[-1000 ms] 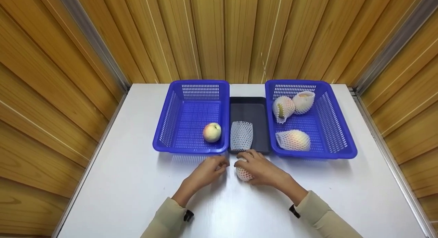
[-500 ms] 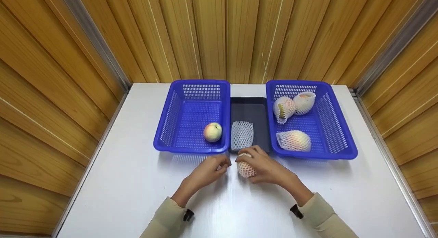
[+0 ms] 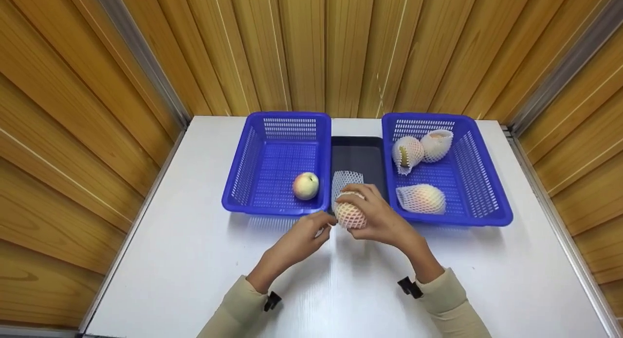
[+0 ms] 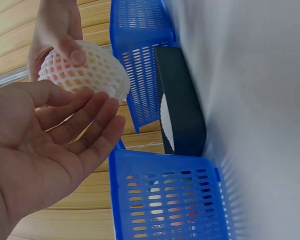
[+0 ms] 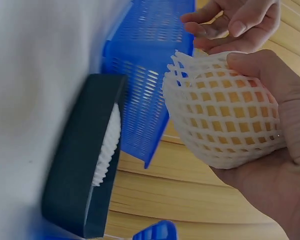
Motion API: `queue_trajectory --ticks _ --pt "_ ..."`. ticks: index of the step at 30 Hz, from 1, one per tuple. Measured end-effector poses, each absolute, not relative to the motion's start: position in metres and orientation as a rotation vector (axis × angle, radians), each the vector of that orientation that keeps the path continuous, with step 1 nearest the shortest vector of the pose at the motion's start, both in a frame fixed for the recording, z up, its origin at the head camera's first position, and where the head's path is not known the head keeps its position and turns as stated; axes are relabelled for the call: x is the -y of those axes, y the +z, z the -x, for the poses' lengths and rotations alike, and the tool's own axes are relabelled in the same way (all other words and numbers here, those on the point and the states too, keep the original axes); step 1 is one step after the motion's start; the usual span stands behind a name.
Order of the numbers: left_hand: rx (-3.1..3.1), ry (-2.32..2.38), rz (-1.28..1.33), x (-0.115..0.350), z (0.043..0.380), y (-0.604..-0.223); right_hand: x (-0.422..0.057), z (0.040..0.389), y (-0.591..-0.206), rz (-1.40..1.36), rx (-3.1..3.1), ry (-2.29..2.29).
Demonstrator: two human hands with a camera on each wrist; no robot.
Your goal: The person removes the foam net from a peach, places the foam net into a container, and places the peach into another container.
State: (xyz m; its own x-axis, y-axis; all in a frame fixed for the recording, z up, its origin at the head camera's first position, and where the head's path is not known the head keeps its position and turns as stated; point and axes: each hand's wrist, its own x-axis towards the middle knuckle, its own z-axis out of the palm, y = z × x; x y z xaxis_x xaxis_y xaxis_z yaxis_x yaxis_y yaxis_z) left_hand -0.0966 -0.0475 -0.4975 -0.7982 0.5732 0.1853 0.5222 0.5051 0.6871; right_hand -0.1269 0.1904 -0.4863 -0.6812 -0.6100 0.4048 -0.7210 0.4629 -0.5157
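Note:
My right hand [image 3: 379,219] grips a peach in a white foam net [image 3: 351,215], held up above the table at the front of the black tray. In the right wrist view the foam net [image 5: 225,115] covers the fruit, and its loose end points toward the other hand. My left hand [image 3: 304,238] is close by on the left, its fingers loosely bent with nothing between them. The left wrist view shows these fingers [image 4: 97,117] near the netted peach [image 4: 85,70]; whether they touch it I cannot tell. A flat foam net [image 3: 346,180] lies in the black tray [image 3: 367,155], partly hidden.
A bare peach [image 3: 305,186] sits in the left blue basket [image 3: 277,211]. The right blue basket [image 3: 494,182] holds netted peaches, two at the back and one netted peach [image 3: 422,199] in front. The black tray stands between the baskets, on a white table [image 3: 170,260] with wooden walls around.
The right hand has lifted the netted peach off the table and brought it forward toward the tray. My left hand has shifted slightly forward and right beside it.

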Motion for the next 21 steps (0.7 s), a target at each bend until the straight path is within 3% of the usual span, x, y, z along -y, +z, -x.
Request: queue_trajectory --ticks 21 --pt "-2.438 2.136 -0.679 0.025 0.130 -0.477 -0.189 0.140 -0.447 -0.882 2.258 1.601"
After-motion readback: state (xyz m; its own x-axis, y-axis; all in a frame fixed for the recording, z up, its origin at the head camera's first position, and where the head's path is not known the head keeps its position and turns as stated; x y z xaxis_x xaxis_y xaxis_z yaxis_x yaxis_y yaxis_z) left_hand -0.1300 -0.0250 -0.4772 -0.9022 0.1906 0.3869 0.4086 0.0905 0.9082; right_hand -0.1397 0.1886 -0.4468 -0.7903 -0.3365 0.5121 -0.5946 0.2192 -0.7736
